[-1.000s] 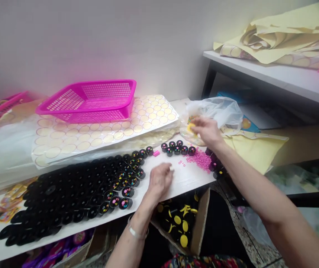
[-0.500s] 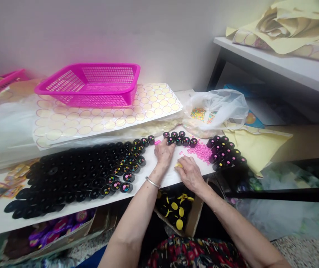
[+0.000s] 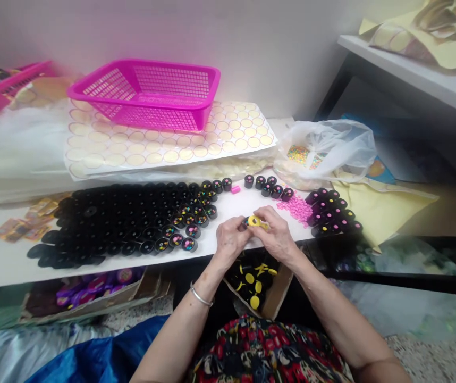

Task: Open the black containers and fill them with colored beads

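My left hand (image 3: 231,238) pinches a small black cup (image 3: 245,223) just above the front of the white table. In my right hand (image 3: 279,235) is a yellow lid (image 3: 254,220), held against or right beside the cup; the fingers hide whether they are joined. Behind the hands stand several black cups with pink candies on top (image 3: 268,189). Small pink candies (image 3: 297,209) lie in a loose pile to the right. More black cups topped with pink or yellow (image 3: 329,213) crowd beyond the pile.
Many black cups (image 3: 124,218) fill the left side, the nearer ones holding coloured candies (image 3: 188,244). A pink basket (image 3: 148,114) rests on sticker sheets (image 3: 252,127). A plastic bag of candies (image 3: 327,146) stands behind. Below the table edge sits a box of yellow-lidded cups (image 3: 270,303).
My left hand has drawn back from the row of cups with one black cup. Both hands have come together, bringing cup and yellow lid close. The view has shifted.
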